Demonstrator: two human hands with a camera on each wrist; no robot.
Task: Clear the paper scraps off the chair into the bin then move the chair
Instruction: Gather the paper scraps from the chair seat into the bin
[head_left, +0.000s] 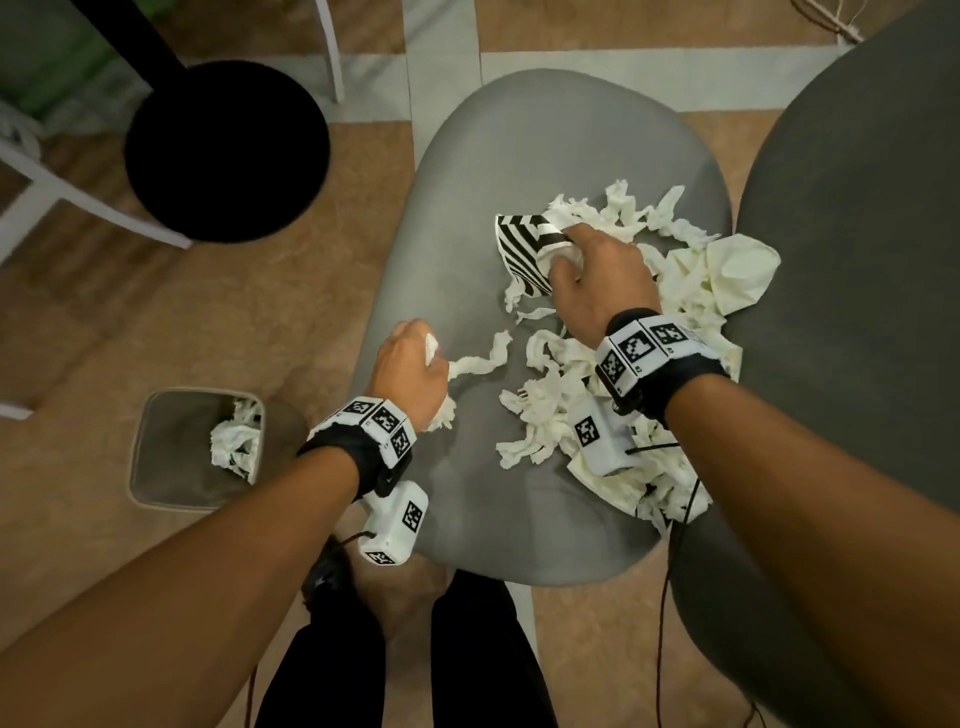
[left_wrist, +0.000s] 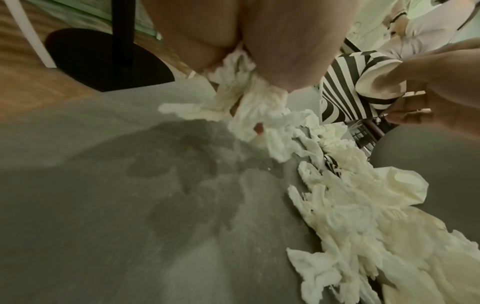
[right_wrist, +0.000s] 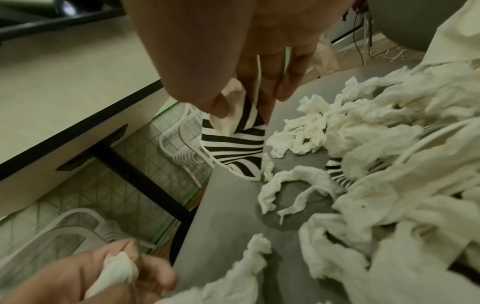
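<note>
Left hand (head_left: 410, 364): my fingers curl round a tissue strip (head_left: 480, 358) | Right hand (head_left: 597, 280): pinches striped paper (head_left: 524, 244) | Scraps (head_left: 675, 291): heaped on chair seat (head_left: 457, 218), bin (head_left: 156, 447) on floor | Risk: trailing strip may drop short of bin.

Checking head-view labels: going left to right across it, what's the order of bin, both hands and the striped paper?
bin → left hand, gripping white scraps → black-and-white striped paper → right hand, holding that paper.
</note>
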